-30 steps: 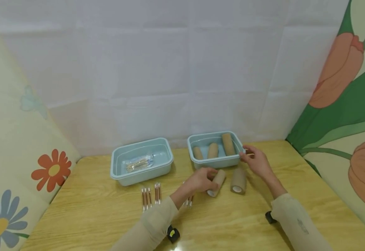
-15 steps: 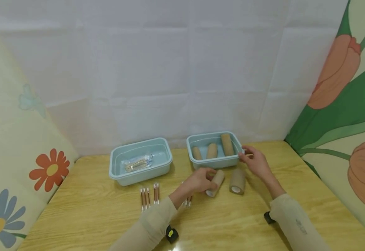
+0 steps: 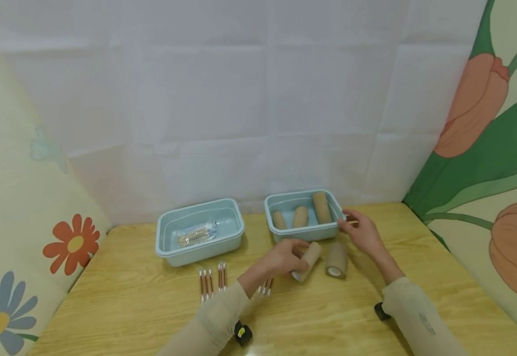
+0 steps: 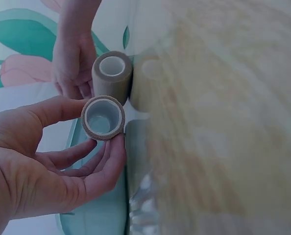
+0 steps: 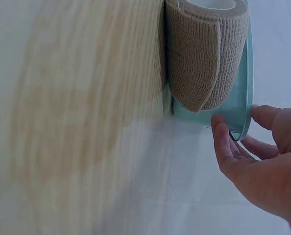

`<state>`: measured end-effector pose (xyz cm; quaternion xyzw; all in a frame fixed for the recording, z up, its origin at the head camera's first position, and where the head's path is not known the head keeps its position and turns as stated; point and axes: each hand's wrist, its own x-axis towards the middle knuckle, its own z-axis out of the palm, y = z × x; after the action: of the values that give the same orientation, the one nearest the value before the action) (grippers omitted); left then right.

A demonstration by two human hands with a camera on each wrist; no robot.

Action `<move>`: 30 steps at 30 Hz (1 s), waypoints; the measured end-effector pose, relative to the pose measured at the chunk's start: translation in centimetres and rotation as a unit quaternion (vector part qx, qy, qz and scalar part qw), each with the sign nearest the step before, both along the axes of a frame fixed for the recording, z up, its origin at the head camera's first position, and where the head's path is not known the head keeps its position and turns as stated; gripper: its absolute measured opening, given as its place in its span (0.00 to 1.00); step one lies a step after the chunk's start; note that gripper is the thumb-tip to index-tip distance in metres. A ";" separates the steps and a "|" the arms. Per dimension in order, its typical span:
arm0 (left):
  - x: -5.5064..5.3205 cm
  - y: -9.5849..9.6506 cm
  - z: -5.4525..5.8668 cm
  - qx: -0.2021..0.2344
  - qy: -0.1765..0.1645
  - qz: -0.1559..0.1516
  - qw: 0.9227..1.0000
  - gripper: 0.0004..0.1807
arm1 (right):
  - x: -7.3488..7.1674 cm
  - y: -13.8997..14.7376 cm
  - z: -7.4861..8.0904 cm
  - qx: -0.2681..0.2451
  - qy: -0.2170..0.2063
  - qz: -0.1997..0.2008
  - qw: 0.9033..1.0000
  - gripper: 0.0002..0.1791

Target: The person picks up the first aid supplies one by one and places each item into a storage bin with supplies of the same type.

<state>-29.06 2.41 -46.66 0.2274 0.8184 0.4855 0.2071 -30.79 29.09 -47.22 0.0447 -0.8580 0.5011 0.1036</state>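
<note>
My left hand pinches a slim tan bandage roll between thumb and fingers, in front of the right light-blue tray. The left wrist view shows the hollow core end of this bandage roll facing the camera. My right hand grips that tray's right front corner; in the right wrist view its fingers lie around the tray rim. A thicker tan bandage roll lies on the table between the hands. Inside the tray are three tan rolls, the rightmost roll the longest.
A second light-blue tray on the left holds a clear packet of swabs. Brown-stemmed cotton swabs lie in groups before it; another swab group is partly hidden by my left arm. A white sheet hangs behind the table.
The slim bandage roll in my left hand has shifted very slightly to the right. My right hand stays at the tray corner. The head view has tipped a little.
</note>
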 end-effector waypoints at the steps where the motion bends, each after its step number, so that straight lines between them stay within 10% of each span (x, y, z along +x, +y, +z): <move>1: -0.1 -0.1 0.2 0.008 -0.002 -0.002 1.000 0.33 | 0.0 0.0 0.0 0.001 0.001 0.000 1.000 0.25; 30: -1.5 -2.2 3.4 0.108 0.025 -0.027 0.993 0.35 | 0.3 0.0 0.1 -0.008 -0.002 0.007 1.000 0.26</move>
<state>-30.58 0.24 -43.24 0.2824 0.7596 0.5595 0.1738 -30.49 29.13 -47.09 0.0489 -0.8540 0.5085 0.0987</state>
